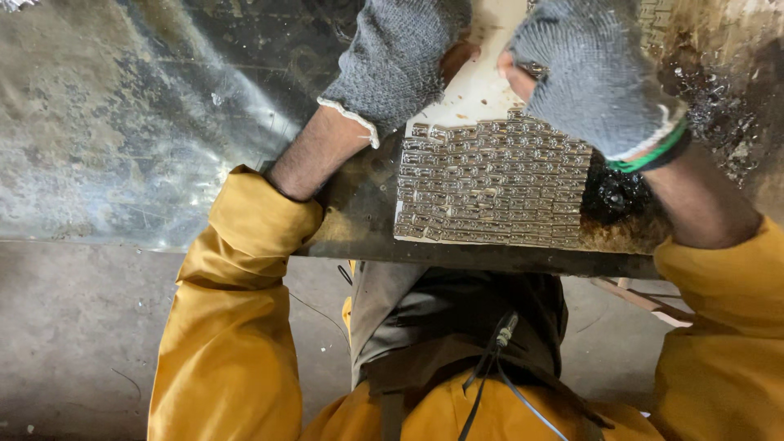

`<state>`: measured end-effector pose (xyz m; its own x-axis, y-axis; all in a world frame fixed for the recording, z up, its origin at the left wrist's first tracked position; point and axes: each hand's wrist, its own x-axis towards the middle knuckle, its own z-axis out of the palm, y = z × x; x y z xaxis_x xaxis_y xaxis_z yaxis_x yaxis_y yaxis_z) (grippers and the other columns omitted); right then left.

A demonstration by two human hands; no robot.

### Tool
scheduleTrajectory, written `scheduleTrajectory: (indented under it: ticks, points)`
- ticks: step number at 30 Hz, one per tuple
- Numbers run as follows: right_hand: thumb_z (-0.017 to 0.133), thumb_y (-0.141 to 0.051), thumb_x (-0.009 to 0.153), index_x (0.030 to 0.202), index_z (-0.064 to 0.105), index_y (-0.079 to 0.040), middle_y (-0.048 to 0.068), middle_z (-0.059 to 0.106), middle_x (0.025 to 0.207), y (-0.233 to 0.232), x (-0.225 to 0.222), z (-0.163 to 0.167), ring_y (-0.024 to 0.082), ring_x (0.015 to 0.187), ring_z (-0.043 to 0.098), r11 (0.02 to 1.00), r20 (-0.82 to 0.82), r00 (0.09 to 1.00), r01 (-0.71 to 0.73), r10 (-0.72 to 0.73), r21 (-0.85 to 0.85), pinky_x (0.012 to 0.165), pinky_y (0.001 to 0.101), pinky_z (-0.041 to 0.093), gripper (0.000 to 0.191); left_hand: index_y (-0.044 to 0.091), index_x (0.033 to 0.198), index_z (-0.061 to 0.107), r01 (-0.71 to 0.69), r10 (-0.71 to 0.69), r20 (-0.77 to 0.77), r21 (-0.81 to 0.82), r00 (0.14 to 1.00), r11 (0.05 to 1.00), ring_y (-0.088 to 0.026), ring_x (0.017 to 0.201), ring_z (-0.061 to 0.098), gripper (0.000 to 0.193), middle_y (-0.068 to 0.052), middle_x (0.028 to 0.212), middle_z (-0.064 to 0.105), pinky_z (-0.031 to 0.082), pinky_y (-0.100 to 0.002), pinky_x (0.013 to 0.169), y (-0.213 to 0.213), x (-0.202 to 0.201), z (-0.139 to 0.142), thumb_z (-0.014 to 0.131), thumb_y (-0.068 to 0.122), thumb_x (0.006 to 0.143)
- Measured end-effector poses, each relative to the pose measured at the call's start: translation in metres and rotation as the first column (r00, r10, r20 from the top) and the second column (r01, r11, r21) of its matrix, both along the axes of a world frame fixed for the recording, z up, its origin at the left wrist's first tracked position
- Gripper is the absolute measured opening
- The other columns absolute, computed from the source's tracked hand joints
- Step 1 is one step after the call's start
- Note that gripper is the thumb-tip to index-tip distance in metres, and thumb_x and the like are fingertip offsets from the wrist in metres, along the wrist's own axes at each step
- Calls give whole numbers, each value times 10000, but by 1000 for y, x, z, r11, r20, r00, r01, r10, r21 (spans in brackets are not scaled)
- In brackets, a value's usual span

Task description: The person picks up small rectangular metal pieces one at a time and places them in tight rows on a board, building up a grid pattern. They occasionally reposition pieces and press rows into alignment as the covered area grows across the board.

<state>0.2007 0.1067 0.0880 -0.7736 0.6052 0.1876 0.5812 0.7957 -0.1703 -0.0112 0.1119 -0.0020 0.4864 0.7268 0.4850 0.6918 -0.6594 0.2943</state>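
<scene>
A gloved left hand [398,61] and right hand [590,77], both curled closed and pinching small pieces, are filling a pale board [474,90] with shiny metal parts [492,184], several rows laid, the far end bare.

Two gloved hands [400,61], one board [478,90], many small metal pieces [494,184] (too many to count)

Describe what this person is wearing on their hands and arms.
Both hands wear grey knitted gloves with open fingertips. The left hand glove has a white cuff edge; the right hand glove has a green cuff band. Mustard-yellow sleeves are pushed up, leaving the forearms uncovered.
</scene>
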Motion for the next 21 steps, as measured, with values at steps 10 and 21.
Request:
scheduleTrajectory:
  ticks: [10,21]
  points:
    - [699,-269,1070,997,767,-115,52,704,954,-10,5,6,178,840,648,994,68,998,-17,9,109,855,379,523,183,126,1049,749,-80,85,-86,59,993,995,-342,754,660,190,-134,917,686,509,-559,633,-7,-1,-8,710,298,979]
    - [687,-224,1069,1122,761,-63,114,714,1028,-6,12,-4,256,841,664,977,-82,997,-29,12,-210,775,408,542,185,131,1061,745,-79,88,-169,57,982,995,-347,802,667,290,-128,987,691,521,-520,610,-14,15,-10,715,404,969]
